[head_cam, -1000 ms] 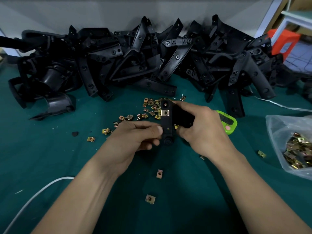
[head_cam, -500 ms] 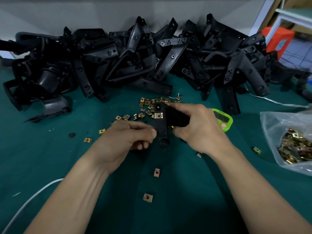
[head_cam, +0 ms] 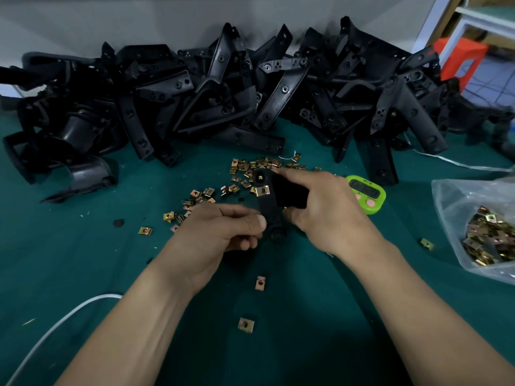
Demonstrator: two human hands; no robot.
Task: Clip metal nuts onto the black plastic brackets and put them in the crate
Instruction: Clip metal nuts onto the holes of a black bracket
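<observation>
Little has shifted: table (head_cam: 83,260) and pile (head_cam: 250,101) lie as before. Right hand (head_cam: 326,218) grips the bracket (head_cam: 269,207) over the table's middle (fingers curled round its body), left hand (head_cam: 217,232) pinches its lower edge, and a nut (head_cam: 262,190) sits clipped near its top.

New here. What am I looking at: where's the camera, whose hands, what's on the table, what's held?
No machine here: a person works bare-handed, and the pictures come from a camera on their head, looking down. The right hand holds a black bracket with one metal nut already clipped on; the left hand pinches its lower end. On the green table lie loose nuts, a pile of brackets at the back, a bag of nuts and a green timer to the right. No crate is in view.
</observation>
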